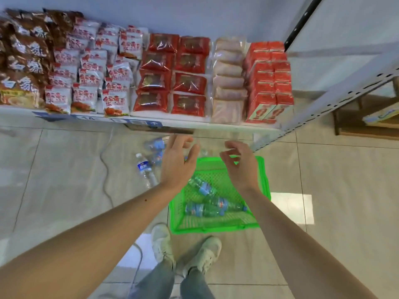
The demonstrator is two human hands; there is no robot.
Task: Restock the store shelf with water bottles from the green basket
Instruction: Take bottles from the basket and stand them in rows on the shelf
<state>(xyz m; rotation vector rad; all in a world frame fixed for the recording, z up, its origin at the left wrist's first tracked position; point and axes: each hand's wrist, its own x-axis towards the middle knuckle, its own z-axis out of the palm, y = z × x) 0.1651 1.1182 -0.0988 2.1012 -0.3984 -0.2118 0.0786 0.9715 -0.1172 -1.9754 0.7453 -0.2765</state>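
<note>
A green mesh basket (pixel 218 226) sits on the tiled floor in front of my feet, with three water bottles (pixel 204 209) lying on their sides in it. More water bottles (pixel 145 169) lie on the floor to the basket's left, below the shelf's front edge (pixel 194 124). Both my arms reach forward over the basket. My left hand (pixel 178 162) hovers above the basket's left rim, fingers spread, holding nothing. My right hand (pixel 240 164) hovers above the basket's far side, fingers loosely curled and apart, also holding nothing.
The shelf above is packed with snack bags (pixel 86 83), red packets (pixel 172 76) and red cartons (pixel 269 83). A perforated metal upright (pixel 328 98) stands at the right. A grey cable (pixel 105 169) snakes across the floor at the left. A wooden frame (pixel 367 126) is at the far right.
</note>
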